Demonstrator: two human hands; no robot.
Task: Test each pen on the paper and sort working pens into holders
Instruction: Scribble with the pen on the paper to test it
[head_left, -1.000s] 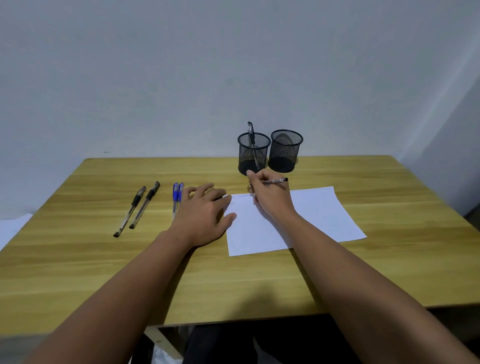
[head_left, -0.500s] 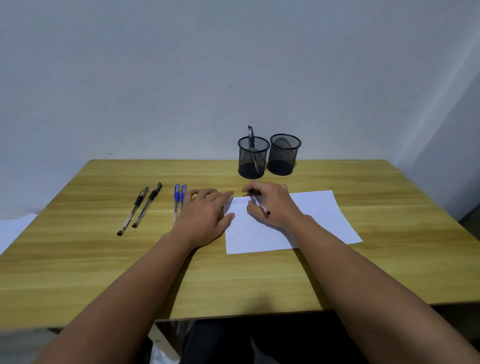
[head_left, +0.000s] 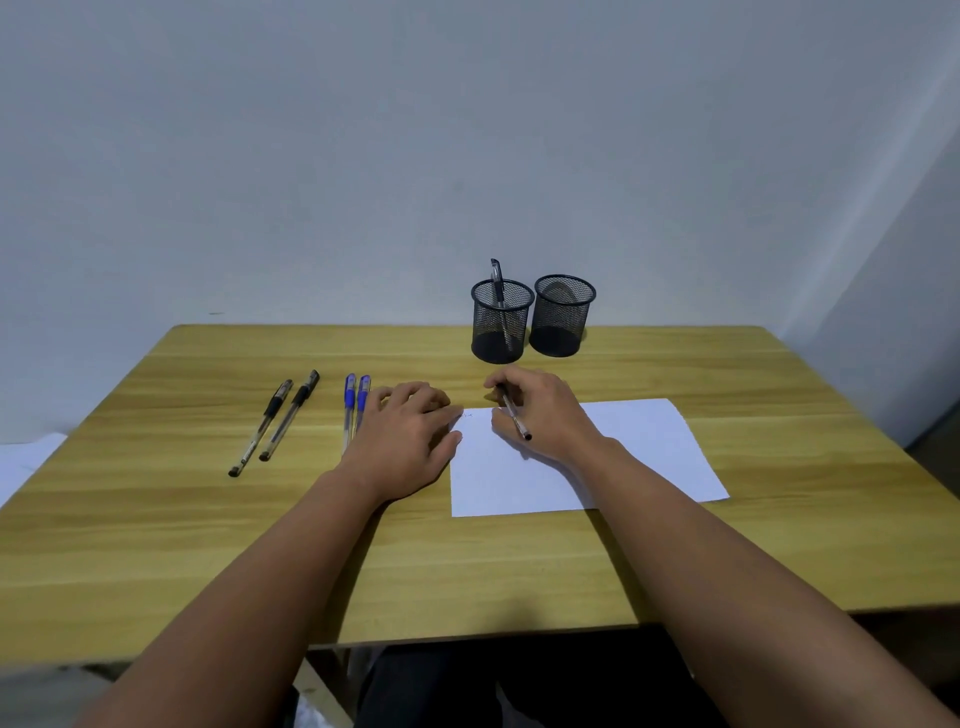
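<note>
Two black wire-mesh cylindrical holders stood side by side at twelve o'clock on the light wooden table (head_left: 156, 519). The left mesh holder (head_left: 502, 322) contained one upright black-capped pen (head_left: 497, 280); the right mesh holder (head_left: 563, 317) showed nothing inside. The right hand (head_left: 540, 415) pinched a clear-barrelled black pen (head_left: 514, 415) over the upper left corner of the white sheet of paper (head_left: 623, 457). The left hand (head_left: 410, 441) lay flat with fingers spread at the sheet's nine o'clock edge. Just beside it at nine o'clock lay two blue-gripped pens (head_left: 355, 405), and further the same way two black-gripped pens (head_left: 275, 421).
</note>
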